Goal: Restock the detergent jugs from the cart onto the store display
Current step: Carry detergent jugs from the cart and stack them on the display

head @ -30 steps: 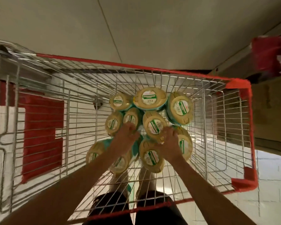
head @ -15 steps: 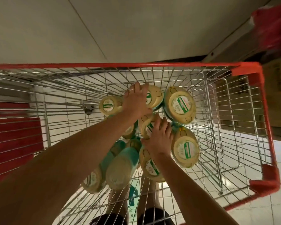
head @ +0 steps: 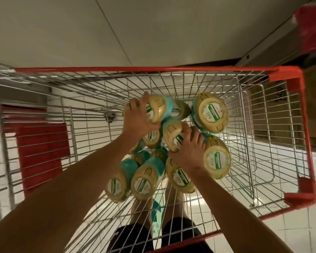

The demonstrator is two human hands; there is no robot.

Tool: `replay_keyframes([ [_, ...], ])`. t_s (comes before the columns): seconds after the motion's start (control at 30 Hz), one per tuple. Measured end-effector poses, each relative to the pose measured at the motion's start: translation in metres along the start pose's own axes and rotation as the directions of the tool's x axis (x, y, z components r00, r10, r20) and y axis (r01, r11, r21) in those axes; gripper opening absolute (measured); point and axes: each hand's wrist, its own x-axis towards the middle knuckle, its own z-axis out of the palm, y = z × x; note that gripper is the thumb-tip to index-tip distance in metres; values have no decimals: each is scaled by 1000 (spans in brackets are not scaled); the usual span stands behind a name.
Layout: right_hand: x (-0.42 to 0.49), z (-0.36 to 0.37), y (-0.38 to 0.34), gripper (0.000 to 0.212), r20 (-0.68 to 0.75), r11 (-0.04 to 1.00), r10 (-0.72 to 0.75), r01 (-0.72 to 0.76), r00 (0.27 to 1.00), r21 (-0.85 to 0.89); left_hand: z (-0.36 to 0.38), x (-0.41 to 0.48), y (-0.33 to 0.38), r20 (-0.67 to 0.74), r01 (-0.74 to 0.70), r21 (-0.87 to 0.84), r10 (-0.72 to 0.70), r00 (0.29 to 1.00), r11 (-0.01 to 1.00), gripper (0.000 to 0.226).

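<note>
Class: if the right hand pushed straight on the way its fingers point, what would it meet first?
The right hand grips the held jug; beyond, probably the half-hidden jug near the far wall of the cart, though depth is unclear.

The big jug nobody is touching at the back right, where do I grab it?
That jug points its wide tan top up, its teal body mostly hidden below, and no handle shows. Probably reach down from above and grip the rim.

Shiny wire cart, glossy plastic jugs
</note>
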Motion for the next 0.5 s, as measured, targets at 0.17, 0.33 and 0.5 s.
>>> replay_keyframes([
  [0.17,-26,-38,-9,132,-61,997,-56,59,997,51,-47,-61,-43,-104,145,-32,-148,984,989,129],
  [0.33,-72,-91,-29,134,-83,994,-63,70,995,79,-108,-132,-39,-72,186,-25,-187,980,982,131],
  [0.5,-146,-135,-39,134,-163,987,-63,86,985,137,-150,-206,-17,-87,95,-204,-114,990,974,128],
])
